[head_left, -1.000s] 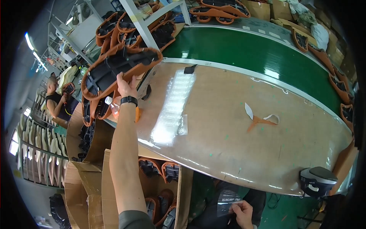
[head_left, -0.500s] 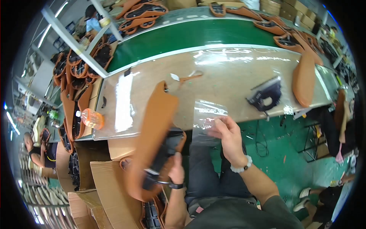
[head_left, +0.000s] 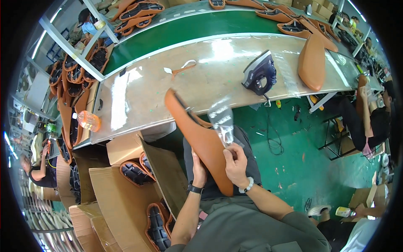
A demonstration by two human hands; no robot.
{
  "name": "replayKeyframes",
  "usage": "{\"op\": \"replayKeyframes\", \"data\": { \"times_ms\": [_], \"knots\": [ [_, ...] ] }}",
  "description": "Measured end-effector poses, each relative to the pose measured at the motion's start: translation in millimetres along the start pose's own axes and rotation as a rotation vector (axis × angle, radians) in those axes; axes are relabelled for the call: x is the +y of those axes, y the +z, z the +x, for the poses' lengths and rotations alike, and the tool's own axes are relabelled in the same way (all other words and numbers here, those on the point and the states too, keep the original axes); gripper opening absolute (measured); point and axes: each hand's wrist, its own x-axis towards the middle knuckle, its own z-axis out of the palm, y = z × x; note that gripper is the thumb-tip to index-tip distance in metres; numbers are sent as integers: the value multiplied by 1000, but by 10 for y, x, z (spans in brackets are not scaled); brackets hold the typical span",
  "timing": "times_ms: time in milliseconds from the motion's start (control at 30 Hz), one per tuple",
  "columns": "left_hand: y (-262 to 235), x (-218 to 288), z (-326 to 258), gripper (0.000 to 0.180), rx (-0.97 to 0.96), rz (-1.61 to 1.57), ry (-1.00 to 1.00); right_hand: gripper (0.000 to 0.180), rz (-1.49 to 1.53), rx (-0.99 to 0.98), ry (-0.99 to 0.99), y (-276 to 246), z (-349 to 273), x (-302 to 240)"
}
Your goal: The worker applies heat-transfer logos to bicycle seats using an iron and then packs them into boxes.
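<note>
Supporting 1 brown padded piece (head_left: 205, 153) aslant above the lap, with its narrow end near the table (head_left: 155, 107) edge. Touching its left side with the left hand (head_left: 199, 169); not telling how far those partly hidden fingers are closing. Pinching 1 clear printed bag (head_left: 221, 119) between thumb and fingers of the right hand (head_left: 236, 164). Judging progress: having bag and piece both in hand, but showing no part of the piece inside the bag. Listing also: more such pieces (head_left: 157, 227) lying in the open carton (head_left: 110, 193), apparently unbagged.
</note>
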Motion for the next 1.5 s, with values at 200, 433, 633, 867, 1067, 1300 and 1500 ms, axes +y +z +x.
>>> {"op": "replayKeyframes", "data": {
  "times_ms": [200, 433, 633, 867, 1067, 1300, 1500],
  "knots": [
    [420, -21, -15, 97, -55, 501, 148, 14, -62, 246, 70, -322, -381, 216],
    [548, 175, 57, 105, -158, 574, 58, 17, -214, 307, 52, -883, 248, -418],
    [684, 675, 203, 103, -338, 680, 388, 10, 239, -120, 281, -628, 750, -1042],
    [785, 1234, 474, 57, -411, 278, -142, 8, 459, -101, 316, -468, 1028, -811],
    [436, 1431, 977, 57, -445, 445, -290, 9, 486, -21, 458, -518, 1116, -606],
    [247, 1779, 1106, 61, -490, 894, -407, 11, 157, -89, 415, -516, 1329, -544],
    [628, 1629, 1121, 78, -482, 922, 247, 10, 227, -331, 370, -382, 1463, -684]
  ]
}}
